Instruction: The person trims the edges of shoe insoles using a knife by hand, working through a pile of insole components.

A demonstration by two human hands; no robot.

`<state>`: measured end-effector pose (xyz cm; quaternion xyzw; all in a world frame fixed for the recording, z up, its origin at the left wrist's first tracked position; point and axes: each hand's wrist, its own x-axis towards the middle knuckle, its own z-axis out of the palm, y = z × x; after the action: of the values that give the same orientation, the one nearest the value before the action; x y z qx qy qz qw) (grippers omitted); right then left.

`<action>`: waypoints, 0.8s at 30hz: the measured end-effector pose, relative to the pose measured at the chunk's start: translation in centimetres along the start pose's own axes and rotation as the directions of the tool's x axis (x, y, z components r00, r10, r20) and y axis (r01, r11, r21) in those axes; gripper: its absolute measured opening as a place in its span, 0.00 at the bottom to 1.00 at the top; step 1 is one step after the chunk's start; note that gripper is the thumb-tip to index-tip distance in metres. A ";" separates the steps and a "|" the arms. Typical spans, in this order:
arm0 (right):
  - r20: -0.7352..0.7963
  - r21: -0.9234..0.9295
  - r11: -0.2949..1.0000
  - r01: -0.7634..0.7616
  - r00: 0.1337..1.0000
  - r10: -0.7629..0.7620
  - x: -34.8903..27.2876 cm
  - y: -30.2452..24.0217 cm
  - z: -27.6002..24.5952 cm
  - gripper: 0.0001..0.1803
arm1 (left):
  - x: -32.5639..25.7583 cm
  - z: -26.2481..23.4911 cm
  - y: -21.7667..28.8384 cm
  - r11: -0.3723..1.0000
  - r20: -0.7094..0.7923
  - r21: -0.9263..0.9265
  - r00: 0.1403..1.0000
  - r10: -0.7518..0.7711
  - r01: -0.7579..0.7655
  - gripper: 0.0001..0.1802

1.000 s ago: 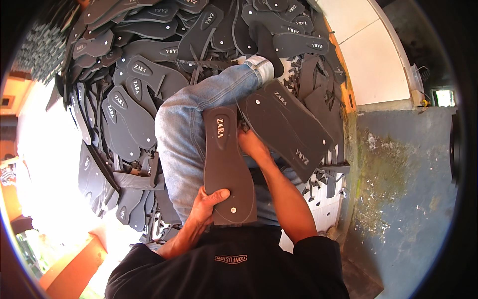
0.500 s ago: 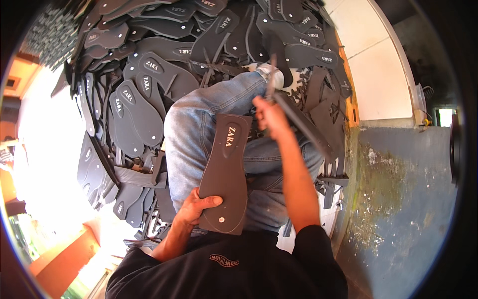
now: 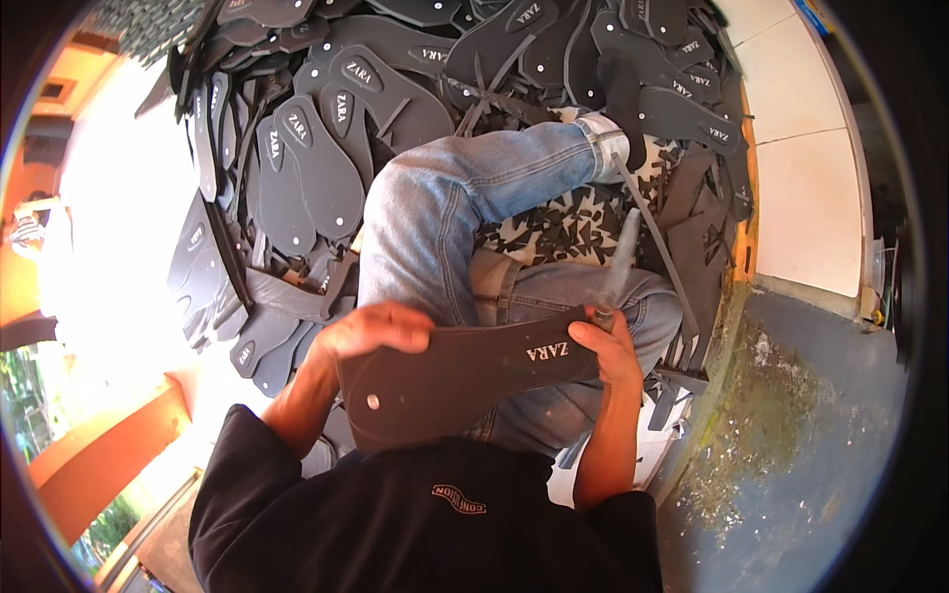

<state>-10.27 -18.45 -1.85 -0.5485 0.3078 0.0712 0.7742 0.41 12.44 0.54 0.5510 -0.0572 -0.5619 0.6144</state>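
A dark grey foam sandal sole lies crosswise over my lap, its wide end to the left and its printed heel end to the right. My left hand is closed over the far edge of the wide end. At the narrow end, my right hand pinches the sole with its thumb on top. That same hand grips a knife, whose worn grey blade points away from me. A long thin foam strip rests slanted beyond the knife, near my foot. The knife's handle is mostly hidden.
Many cut foam soles are heaped ahead and to the left. Small dark offcuts cover the ground between my bent legs. On the right are a pale tiled ledge and a stained grey floor.
The sole has turned from lengthwise to crosswise. My right hand has come back toward me with the knife and now holds the heel end. The strip lies apart from it.
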 end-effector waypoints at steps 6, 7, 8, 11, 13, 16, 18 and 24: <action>-0.126 0.037 0.999 -0.016 0.992 0.021 -2.9 1.4 -0.5 0.11 | 1.9 0.4 0.3 0.357 -0.406 -0.742 0.804 0.435 -0.568 0.48; -0.085 -0.064 0.997 -0.034 0.996 0.029 -3.6 2.6 -0.8 0.11 | 2.0 1.0 0.8 0.429 -0.462 -0.603 0.733 0.499 -0.672 0.45; -0.046 -0.165 0.985 -0.048 0.998 0.041 -4.2 3.9 -0.9 0.11 | 2.1 1.8 1.5 0.482 -0.499 -0.444 0.655 0.567 -0.755 0.43; 0.124 -0.125 0.989 -0.075 0.988 0.090 -7.5 5.2 1.0 0.13 | 3.0 2.4 3.0 0.687 -0.743 -0.062 0.493 0.452 -0.724 0.23; 0.151 0.054 0.997 -0.063 0.987 0.055 -8.7 5.0 0.4 0.15 | 3.1 1.0 3.4 0.771 -0.638 -0.125 0.646 0.420 -0.624 0.18; -0.003 -0.138 0.989 0.061 0.998 -0.062 -8.9 3.9 0.0 0.21 | 3.8 2.6 4.0 0.881 -0.519 -0.225 0.816 0.254 -0.417 0.14; -0.083 -0.619 0.782 0.076 0.983 -0.162 -8.1 4.3 0.5 0.23 | 4.2 4.3 3.2 0.934 -0.476 -0.300 0.879 0.027 -0.191 0.15; -0.082 -0.772 0.626 0.110 0.959 -0.271 -7.5 4.2 0.9 0.21 | 5.5 4.9 2.1 0.948 -0.195 -0.313 0.981 -0.010 -0.053 0.21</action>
<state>-17.79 -14.31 -0.84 -0.8559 0.2618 0.0582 0.4422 0.36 4.77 0.94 0.4966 0.0880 -0.5006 0.7036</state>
